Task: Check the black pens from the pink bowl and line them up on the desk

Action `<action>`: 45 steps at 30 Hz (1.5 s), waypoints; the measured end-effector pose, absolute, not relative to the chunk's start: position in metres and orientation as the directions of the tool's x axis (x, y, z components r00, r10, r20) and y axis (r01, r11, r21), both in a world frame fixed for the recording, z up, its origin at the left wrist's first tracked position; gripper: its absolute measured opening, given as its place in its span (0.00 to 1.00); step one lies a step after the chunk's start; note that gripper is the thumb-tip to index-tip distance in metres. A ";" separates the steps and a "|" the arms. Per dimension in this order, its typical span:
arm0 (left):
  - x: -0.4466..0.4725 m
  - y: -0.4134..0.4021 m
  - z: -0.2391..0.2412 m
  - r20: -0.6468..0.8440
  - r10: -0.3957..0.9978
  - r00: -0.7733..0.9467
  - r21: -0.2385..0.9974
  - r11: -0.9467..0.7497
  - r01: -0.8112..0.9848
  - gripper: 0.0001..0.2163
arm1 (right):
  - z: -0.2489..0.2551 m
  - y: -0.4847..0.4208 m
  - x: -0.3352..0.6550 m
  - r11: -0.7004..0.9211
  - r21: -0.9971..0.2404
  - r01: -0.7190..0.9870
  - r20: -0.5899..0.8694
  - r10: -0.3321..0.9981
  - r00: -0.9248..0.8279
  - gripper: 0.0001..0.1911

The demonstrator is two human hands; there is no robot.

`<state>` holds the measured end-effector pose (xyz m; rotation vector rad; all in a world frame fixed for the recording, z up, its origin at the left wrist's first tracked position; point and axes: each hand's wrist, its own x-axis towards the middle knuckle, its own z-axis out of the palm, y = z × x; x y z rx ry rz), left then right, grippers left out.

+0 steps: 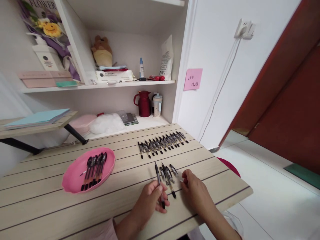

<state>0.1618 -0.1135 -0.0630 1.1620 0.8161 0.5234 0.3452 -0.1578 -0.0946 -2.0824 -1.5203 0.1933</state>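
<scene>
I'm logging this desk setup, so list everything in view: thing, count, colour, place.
Pens in row: many, black, far side of table.
Pens near hands: a few, black, table front.
Tray: one, pink, table left, holding several black pens.
Table: one, pale wood.
Flask: one, dark red, lower shelf.
Sticky note: one, pink, wall.
Plush toy: one, brown, upper shelf.
Left hand: holds one pen.
Right hand: fingertips by the loose pens.

Red thermos jug (pixel 143 103) and small lidded cup (pixel 157 105) stand side by side in the shelf recess. Pink sticky note (pixel 193 79) on wall; teddy bear (pixel 102 51) on upper shelf.
</scene>
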 end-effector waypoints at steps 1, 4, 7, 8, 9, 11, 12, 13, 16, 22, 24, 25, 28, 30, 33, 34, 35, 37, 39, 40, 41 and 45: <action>0.162 -0.114 -0.064 -0.284 0.726 0.627 0.945 0.324 0.052 0.11 | -0.096 -0.161 0.347 -0.213 -0.477 0.853 0.203 0.917 0.343 0.08; 0.164 -0.114 -0.068 -0.274 0.705 0.655 0.952 0.297 0.079 0.10 | -0.098 -0.171 0.351 -0.225 -0.374 0.900 0.192 0.930 0.312 0.09; 0.164 -0.116 -0.071 -0.252 0.686 0.682 0.961 0.259 0.094 0.11 | -0.096 -0.176 0.356 -0.223 -0.376 0.899 0.185 0.933 0.308 0.11; 0.164 -0.117 -0.072 -0.244 0.678 0.693 0.964 0.246 0.100 0.12 | -0.094 -0.176 0.358 -0.215 -0.413 0.885 0.198 0.927 0.317 0.10; 0.164 -0.118 -0.072 -0.238 0.670 0.703 0.967 0.232 0.106 0.12 | -0.091 -0.175 0.360 -0.203 -0.464 0.862 0.216 0.918 0.332 0.09; 0.163 -0.120 -0.073 -0.228 0.653 0.722 0.971 0.206 0.121 0.12 | -0.083 -0.171 0.362 -0.159 -0.614 0.773 0.242 0.894 0.376 0.05; 0.163 -0.120 -0.073 -0.225 0.646 0.730 0.973 0.195 0.127 0.13 | -0.077 -0.169 0.362 -0.124 -0.714 0.690 0.236 0.885 0.403 0.03; 0.163 -0.121 -0.074 -0.223 0.639 0.736 0.974 0.185 0.134 0.13 | -0.072 -0.166 0.361 -0.080 -0.818 0.570 0.210 0.880 0.425 0.03; 0.163 -0.120 -0.074 -0.220 0.632 0.743 0.975 0.159 0.154 0.13 | -0.053 -0.156 0.354 0.032 -0.996 0.087 0.067 0.900 0.431 0.10; 0.162 -0.120 -0.073 -0.209 0.617 0.759 0.978 0.134 0.161 0.13 | -0.025 -0.140 0.336 0.085 -0.974 -0.209 0.003 0.930 0.367 0.16; 0.162 -0.120 -0.073 -0.202 0.616 0.762 0.979 0.128 0.156 0.13 | -0.020 -0.137 0.333 0.089 -0.975 -0.201 0.010 0.932 0.362 0.16; 0.162 -0.120 -0.073 -0.199 0.615 0.763 0.980 0.125 0.155 0.13 | -0.018 -0.136 0.332 0.087 -0.977 -0.195 0.012 0.934 0.358 0.15; 0.162 -0.120 -0.072 -0.197 0.614 0.764 0.980 0.124 0.153 0.13 | -0.013 -0.134 0.329 0.074 -0.984 -0.161 0.018 0.946 0.324 0.15; 0.162 -0.120 -0.072 -0.196 0.611 0.767 0.981 0.122 0.153 0.13 | -0.012 -0.135 0.328 0.068 -0.989 -0.130 0.027 0.956 0.292 0.15; 0.162 -0.119 -0.071 -0.192 0.605 0.772 0.981 0.109 0.158 0.12 | -0.013 -0.135 0.328 0.051 -0.995 -0.089 0.026 0.965 0.260 0.14; 0.162 -0.119 -0.071 -0.191 0.603 0.775 0.982 0.104 0.160 0.12 | -0.014 -0.135 0.327 0.046 -0.996 -0.080 0.024 0.968 0.251 0.13; 0.162 -0.119 -0.070 -0.190 0.601 0.777 0.982 0.101 0.162 0.12 | -0.015 -0.135 0.327 0.044 -0.996 -0.075 0.024 0.970 0.243 0.13; 0.162 -0.119 -0.070 -0.193 0.600 0.776 0.981 0.101 0.165 0.12 | -0.017 -0.135 0.327 0.049 -0.996 -0.076 0.031 0.973 0.229 0.13; 0.162 -0.119 -0.070 -0.197 0.601 0.774 0.980 0.104 0.169 0.12 | -0.019 -0.135 0.327 0.051 -0.994 -0.097 0.028 0.974 0.224 0.14; 0.162 -0.119 -0.070 -0.199 0.601 0.774 0.980 0.105 0.170 0.12 | -0.020 -0.136 0.327 0.044 -0.993 -0.111 0.019 0.975 0.222 0.15; 0.162 -0.119 -0.070 -0.197 0.602 0.774 0.980 0.104 0.169 0.12 | -0.020 -0.136 0.327 0.033 -0.992 -0.125 0.005 0.976 0.216 0.16; 0.161 -0.120 -0.071 -0.182 0.608 0.773 0.983 0.100 0.153 0.13 | -0.019 -0.140 0.329 -0.020 -0.988 -0.152 -0.047 0.984 0.174 0.14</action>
